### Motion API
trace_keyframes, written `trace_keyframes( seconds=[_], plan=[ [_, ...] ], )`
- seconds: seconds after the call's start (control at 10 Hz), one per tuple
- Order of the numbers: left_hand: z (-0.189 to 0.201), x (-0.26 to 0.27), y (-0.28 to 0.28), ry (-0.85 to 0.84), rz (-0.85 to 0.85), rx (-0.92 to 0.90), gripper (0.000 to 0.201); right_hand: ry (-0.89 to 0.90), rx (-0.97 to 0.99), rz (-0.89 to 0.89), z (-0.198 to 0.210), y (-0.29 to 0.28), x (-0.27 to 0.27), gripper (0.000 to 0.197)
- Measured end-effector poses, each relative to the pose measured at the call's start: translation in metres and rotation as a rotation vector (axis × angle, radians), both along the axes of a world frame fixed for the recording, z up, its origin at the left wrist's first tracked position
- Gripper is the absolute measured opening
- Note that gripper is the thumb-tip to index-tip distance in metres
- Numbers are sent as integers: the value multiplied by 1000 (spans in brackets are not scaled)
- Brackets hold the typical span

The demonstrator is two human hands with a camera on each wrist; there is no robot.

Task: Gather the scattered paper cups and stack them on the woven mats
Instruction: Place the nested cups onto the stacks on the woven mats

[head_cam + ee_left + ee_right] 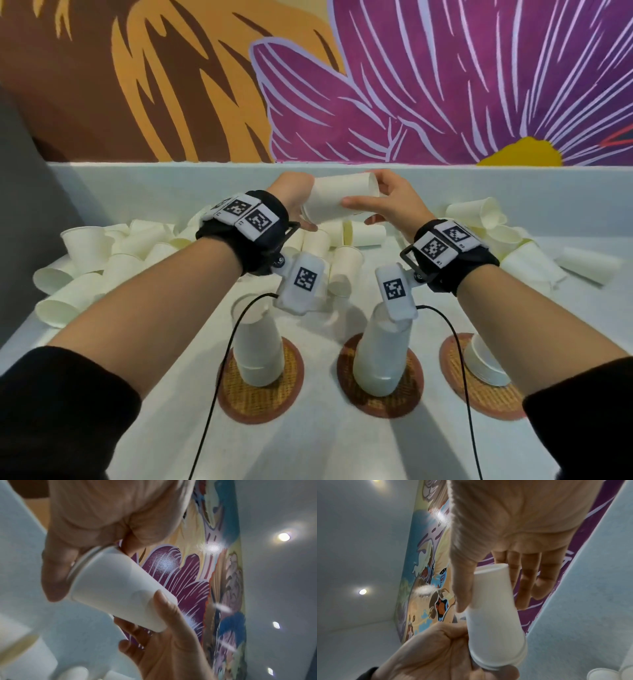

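Both hands hold one short nest of paper cups sideways in the air: the left hand curls round the wide rim end, thumb and fingers wrapped about it, while the right hand pinches the narrow base end between its thumb and loosely bent fingers. In the left wrist view two rims sit one inside the other, so this is probably a freshly picked cup being seated into another, with one hand steadying each end so that the thin walls slide together without buckling. Taking the middle mat as the landmark, the held cups hang well beyond it and above it, over the loose heap of cups that sprawls across the far side of the white table and runs off to both sides. On the middle mat stands a tall upside-down stack; to its left another mat carries a similar stack, and to its right a third mat bears a much shorter one, partly hidden by the right forearm. Behind the heap rises a low pale wall under a painted mural. With so many cups still loose, the job looks far from finished.
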State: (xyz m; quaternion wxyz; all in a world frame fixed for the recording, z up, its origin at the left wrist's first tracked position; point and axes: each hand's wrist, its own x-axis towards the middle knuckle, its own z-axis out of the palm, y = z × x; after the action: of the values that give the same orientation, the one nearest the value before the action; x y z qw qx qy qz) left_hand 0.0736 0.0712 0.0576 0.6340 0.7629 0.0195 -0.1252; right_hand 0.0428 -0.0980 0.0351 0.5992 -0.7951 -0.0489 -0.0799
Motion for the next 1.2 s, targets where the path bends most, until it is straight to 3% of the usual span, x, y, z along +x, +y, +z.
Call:
trace_keyframes(
  seconds=[0.1, 0.2, 0.4, 0.5, 0.6, 0.7, 0.8, 1.0, 1.2],
  plan=[
    [-6, -6, -17, 143, -97, -158, 35, 27, 33, 24, -5, -16, -9, 52],
    [-17, -10, -39, 174, -118, -125, 29, 88, 40, 2, -16, -25, -14, 48],
    [-57, 1, -65, 7, -127, 404, 19, 144, -27, -93, -15, -62, -36, 48],
    [-79, 13, -57, -61, -111, 696, 13, 151, -32, 79, -9, -73, -61, 31],
    [-99, 25, -53, -25, -36, 897, 24, 217, -189, 265, -13, -77, -82, 38],
    [-122, 20, -50, 16, 66, 958, 62, 283, -385, 369, -32, -71, -89, 50],
    [-147, 22, -45, 23, 78, 992, 78, 305, -473, 426, -60, -63, -93, 54],
    [-178, 30, -35, -15, 135, 969, 80, 387, -455, 427, -100, -52, -99, 60],
    [-176, 25, -33, -12, 341, 679, 79, 367, -486, 476, -100, -54, -98, 68]
  ],
)
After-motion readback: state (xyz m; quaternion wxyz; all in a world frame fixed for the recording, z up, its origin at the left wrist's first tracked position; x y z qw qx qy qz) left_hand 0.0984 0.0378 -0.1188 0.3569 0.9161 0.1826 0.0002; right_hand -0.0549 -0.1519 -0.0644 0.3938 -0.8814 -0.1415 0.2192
